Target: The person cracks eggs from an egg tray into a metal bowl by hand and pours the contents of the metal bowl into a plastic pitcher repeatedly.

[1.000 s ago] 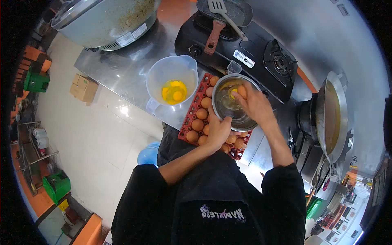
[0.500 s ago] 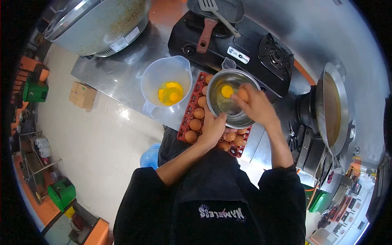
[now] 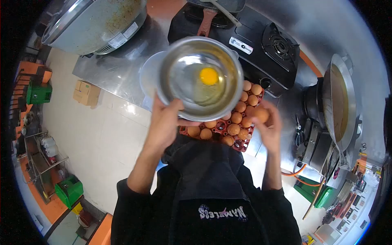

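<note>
Left hand [image 3: 164, 122], curled on the bowl [image 3: 177, 79], has lifted it, so more eggs [image 3: 236, 118] show beside right hand [image 3: 270, 130], curled around a shell [image 3: 260, 115].

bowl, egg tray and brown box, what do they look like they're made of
Bowl: metal, likely stainless steel; smooth and shiny, with bright reflections on its silvery wall.
Egg tray: probably moulded plastic; evenly red, with formed egg sockets.
Brown box: seems to be cardboard; matte tan, flat-sided, though it is too small here to see any corrugation.
</note>
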A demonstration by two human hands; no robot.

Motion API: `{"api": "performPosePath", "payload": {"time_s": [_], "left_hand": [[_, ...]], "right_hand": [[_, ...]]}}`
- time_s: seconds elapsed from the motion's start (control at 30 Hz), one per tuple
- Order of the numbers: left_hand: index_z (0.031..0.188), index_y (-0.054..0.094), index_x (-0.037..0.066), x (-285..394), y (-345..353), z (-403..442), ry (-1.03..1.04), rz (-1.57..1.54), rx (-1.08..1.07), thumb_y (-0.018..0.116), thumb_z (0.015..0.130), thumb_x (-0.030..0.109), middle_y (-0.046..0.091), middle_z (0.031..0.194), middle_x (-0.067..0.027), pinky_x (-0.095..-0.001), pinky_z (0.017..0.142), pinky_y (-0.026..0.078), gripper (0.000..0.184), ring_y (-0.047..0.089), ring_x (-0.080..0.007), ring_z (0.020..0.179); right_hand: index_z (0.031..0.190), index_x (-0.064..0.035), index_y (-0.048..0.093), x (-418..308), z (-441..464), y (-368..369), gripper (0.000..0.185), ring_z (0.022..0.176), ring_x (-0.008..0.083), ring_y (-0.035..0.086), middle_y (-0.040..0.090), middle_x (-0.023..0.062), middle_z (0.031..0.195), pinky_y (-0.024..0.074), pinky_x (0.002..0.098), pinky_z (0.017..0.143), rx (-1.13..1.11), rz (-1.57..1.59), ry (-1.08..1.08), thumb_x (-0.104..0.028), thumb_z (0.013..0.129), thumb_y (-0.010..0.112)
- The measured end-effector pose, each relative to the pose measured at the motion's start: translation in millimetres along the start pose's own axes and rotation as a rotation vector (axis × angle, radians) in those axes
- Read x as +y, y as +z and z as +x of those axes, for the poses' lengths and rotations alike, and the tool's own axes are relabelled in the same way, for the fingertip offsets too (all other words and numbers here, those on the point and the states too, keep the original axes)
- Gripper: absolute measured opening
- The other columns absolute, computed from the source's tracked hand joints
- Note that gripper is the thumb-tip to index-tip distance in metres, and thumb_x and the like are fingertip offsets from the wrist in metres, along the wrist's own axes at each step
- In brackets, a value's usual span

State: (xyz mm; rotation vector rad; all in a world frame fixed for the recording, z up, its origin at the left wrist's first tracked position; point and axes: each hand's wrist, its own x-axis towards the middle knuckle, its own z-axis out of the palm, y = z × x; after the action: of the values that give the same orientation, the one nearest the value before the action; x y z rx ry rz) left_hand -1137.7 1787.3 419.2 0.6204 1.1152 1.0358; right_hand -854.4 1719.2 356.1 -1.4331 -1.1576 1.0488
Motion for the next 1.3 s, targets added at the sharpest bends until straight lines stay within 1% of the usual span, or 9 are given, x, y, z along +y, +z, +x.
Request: {"api": "performPosePath", "payload": {"time_s": [0.2, 0.63, 0.67, 0.77, 0.8, 0.9, 1.1, 1.2, 1.3], "left_hand": [[0.134, 0.028, -0.006, 29, -54, 5, 0.19, 0.19, 0.195, 0.043, 0.084, -0.002, 0.059, 0.109, -0.0231, -0.0349, 0.056, 0.065, 0.052, 0.07, -0.0325, 0.082], [0.15, 0.021, 0.01, 58, -95, 23, 0.51, 0.734, 0.18, 0.039, 0.082, -0.007, 0.051, 0.128, -0.0245, -0.0277, 0.05, 0.061, 0.073, 0.07, -0.0305, 0.086], [0.152, 0.021, 0.013, 57, -94, 25, 0.61, 0.884, 0.191, 0.042, 0.08, -0.008, 0.049, 0.135, -0.0258, -0.0363, 0.067, 0.062, 0.078, 0.068, -0.0365, 0.098], [0.151, 0.023, 0.006, 60, -82, 24, 0.579, 1.015, 0.216, 0.043, 0.077, -0.012, 0.039, 0.145, -0.0214, -0.0333, 0.091, 0.054, 0.078, 0.047, -0.033, 0.13], [0.151, 0.026, 0.013, 56, -84, 27, 0.713, 1.125, 0.258, 0.046, 0.076, -0.009, 0.044, 0.141, -0.0267, -0.0471, 0.102, 0.043, 0.08, 0.054, -0.0441, 0.119], [0.151, 0.027, 0.013, 53, -81, 28, 0.835, 1.261, 0.261, 0.047, 0.074, -0.01, 0.045, 0.141, -0.0252, -0.0451, 0.097, 0.047, 0.082, 0.055, -0.0441, 0.118], [0.151, 0.023, 0.006, 49, -69, 22, 0.704, 1.073, 0.228, 0.044, 0.074, -0.013, 0.036, 0.15, -0.0224, -0.0421, 0.114, 0.03, 0.082, 0.041, -0.0366, 0.136], [0.152, 0.019, 0.011, 32, -77, 31, 0.892, 1.035, 0.275, 0.045, 0.076, -0.01, 0.045, 0.138, -0.0286, -0.0455, 0.084, 0.057, 0.083, 0.062, -0.0411, 0.109], [0.15, 0.016, 0.009, 22, -68, 25, 0.536, 0.587, 0.292, 0.04, 0.081, -0.008, 0.048, 0.132, -0.0288, -0.0387, 0.069, 0.063, 0.075, 0.066, -0.0362, 0.102]], "right_hand": [[0.117, -0.0133, 0.062, 55, -20, 49, 0.041, 0.113, 0.0341, 0.05, 0.051, 0.0153, 0.119, 0.0452, 0.0441, 0.095, -0.418, -0.929, -0.323, -0.027, 0.08, 0.076], [0.115, -0.0106, 0.065, 53, -2, 93, 0.042, 0.109, 0.0289, 0.047, 0.051, 0.0112, 0.108, 0.0378, 0.0451, 0.095, -0.472, -1.318, -0.515, -0.025, 0.076, 0.071], [0.114, -0.0105, 0.065, 58, -1, 96, 0.042, 0.108, 0.0284, 0.048, 0.051, 0.011, 0.107, 0.0377, 0.0451, 0.094, -0.447, -1.333, -0.531, -0.024, 0.075, 0.072], [0.113, -0.0094, 0.065, 51, 3, 96, 0.044, 0.107, 0.0278, 0.048, 0.051, 0.0108, 0.106, 0.0375, 0.0456, 0.094, -0.502, -1.36, -0.514, -0.024, 0.072, 0.074], [0.113, -0.0089, 0.065, 46, 5, 95, 0.045, 0.107, 0.0278, 0.048, 0.051, 0.0107, 0.107, 0.0375, 0.0458, 0.094, -0.541, -1.365, -0.498, -0.024, 0.071, 0.074], [0.113, -0.0091, 0.065, 42, 12, 97, 0.048, 0.108, 0.0282, 0.048, 0.051, 0.0102, 0.106, 0.0372, 0.0464, 0.094, -0.62, -1.343, -0.475, -0.026, 0.069, 0.076], [0.112, -0.0064, 0.062, 23, 14, 79, 0.045, 0.112, 0.0281, 0.051, 0.053, 0.0139, 0.115, 0.0408, 0.045, 0.093, -0.586, -0.976, -0.411, -0.019, 0.072, 0.077], [0.117, -0.0055, 0.056, 42, 12, 64, 0.044, 0.107, 0.0301, 0.058, 0.058, 0.0147, 0.121, 0.0476, 0.0483, 0.09, -0.473, -0.507, 0.041, -0.014, 0.077, 0.072], [0.125, -0.0068, 0.051, 56, 13, 46, 0.049, 0.103, 0.0286, 0.062, 0.06, 0.0125, 0.118, 0.0522, 0.0447, 0.089, -0.225, -0.026, 0.104, -0.008, 0.08, 0.067]]}}
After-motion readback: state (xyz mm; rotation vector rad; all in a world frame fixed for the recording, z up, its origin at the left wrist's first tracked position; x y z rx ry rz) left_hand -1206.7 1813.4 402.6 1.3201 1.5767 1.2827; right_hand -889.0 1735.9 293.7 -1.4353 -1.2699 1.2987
